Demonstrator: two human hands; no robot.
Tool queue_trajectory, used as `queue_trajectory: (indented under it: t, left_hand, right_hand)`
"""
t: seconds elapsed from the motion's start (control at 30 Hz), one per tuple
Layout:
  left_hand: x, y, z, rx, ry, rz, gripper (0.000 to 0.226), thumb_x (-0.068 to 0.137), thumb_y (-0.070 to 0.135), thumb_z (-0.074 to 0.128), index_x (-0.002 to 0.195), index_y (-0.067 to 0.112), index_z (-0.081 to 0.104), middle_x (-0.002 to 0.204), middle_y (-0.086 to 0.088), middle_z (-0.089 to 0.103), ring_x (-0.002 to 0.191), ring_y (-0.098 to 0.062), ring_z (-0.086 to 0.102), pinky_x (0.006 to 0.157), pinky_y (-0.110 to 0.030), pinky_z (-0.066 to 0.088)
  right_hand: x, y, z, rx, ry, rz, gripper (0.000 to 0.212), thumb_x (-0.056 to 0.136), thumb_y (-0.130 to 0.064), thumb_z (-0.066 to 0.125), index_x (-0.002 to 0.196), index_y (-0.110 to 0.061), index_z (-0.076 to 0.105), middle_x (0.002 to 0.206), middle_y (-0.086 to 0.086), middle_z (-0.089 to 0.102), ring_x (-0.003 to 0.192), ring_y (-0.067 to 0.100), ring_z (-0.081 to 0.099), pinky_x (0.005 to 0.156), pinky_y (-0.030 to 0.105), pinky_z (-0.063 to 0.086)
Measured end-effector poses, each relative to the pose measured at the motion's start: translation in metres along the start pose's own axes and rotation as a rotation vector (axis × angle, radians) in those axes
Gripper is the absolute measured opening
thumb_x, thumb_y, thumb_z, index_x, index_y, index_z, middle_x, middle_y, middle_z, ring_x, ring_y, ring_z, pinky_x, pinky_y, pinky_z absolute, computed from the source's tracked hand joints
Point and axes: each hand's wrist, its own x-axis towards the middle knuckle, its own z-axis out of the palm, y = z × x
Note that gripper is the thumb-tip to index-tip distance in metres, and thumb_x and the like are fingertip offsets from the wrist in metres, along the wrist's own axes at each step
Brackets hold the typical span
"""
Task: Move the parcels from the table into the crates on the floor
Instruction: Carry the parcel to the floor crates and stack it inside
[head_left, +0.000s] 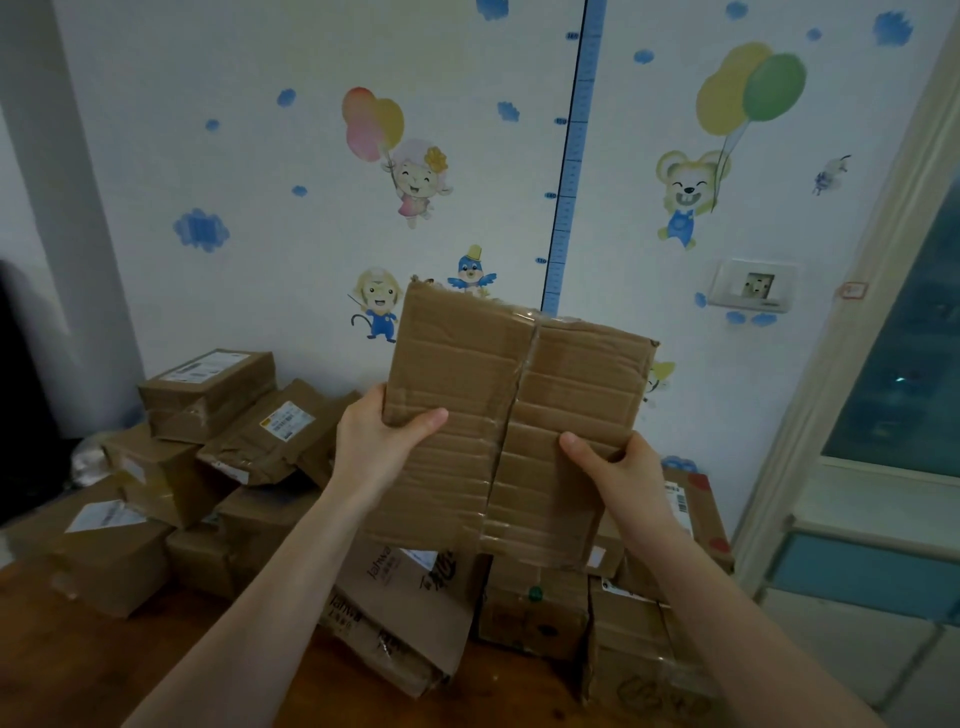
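Observation:
A flat brown cardboard parcel (514, 410) with clear tape down its middle is held up in the air above the table, tilted with its broad face toward me. My left hand (379, 441) grips its left edge, thumb on the front. My right hand (618, 467) grips its lower right side, thumb on the front too. Below and behind it, several more brown parcels (208, 395) lie stacked on the wooden table (130, 670). No crate is in view.
A wall with cartoon stickers and a blue height chart (571, 166) stands behind the table. A wall socket (753, 286) sits at the right. A door frame and glass panel (904, 364) fill the right edge. A dark object (26, 389) is at the far left.

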Motion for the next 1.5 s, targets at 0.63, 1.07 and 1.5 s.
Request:
queue_trajectory:
  t: [0.63, 1.07, 1.5]
  left_hand:
    - [0.046, -0.026, -0.059, 0.061, -0.153, 0.124, 0.041, 0.077, 0.026, 0.077, 0.107, 0.02, 0.049, 0.092, 0.018, 0.054, 0.081, 0.005, 0.052, 0.065, -0.012, 0.042]
    - [0.059, -0.054, -0.084, 0.138, -0.247, 0.198, 0.049, 0.076, 0.023, 0.078, 0.113, 0.011, 0.047, 0.094, 0.011, 0.05, 0.086, -0.006, 0.05, 0.061, 0.002, 0.039]
    - [0.076, -0.05, -0.1, -0.278, -0.411, -0.193, 0.091, 0.063, 0.083, 0.058, 0.12, 0.012, 0.058, 0.115, -0.004, 0.066, 0.108, -0.021, 0.062, 0.1, -0.048, 0.044]
  right_hand:
    - [-0.008, -0.011, 0.062, -0.214, 0.122, -0.091, 0.044, 0.081, -0.026, 0.072, 0.12, -0.013, 0.055, 0.101, -0.008, 0.061, 0.084, 0.0, 0.055, 0.064, 0.01, 0.042]
    - [-0.016, -0.038, 0.093, 0.308, 0.122, 0.354, 0.075, 0.069, -0.067, 0.06, 0.128, -0.022, 0.048, 0.12, 0.001, 0.061, 0.116, 0.024, 0.054, 0.105, 0.053, 0.037]
    - [-0.039, -0.032, 0.109, 0.198, 0.26, 0.317, 0.008, 0.09, -0.014, 0.056, 0.088, -0.018, 0.049, 0.092, 0.002, 0.056, 0.083, 0.014, 0.054, 0.087, 0.034, 0.046]
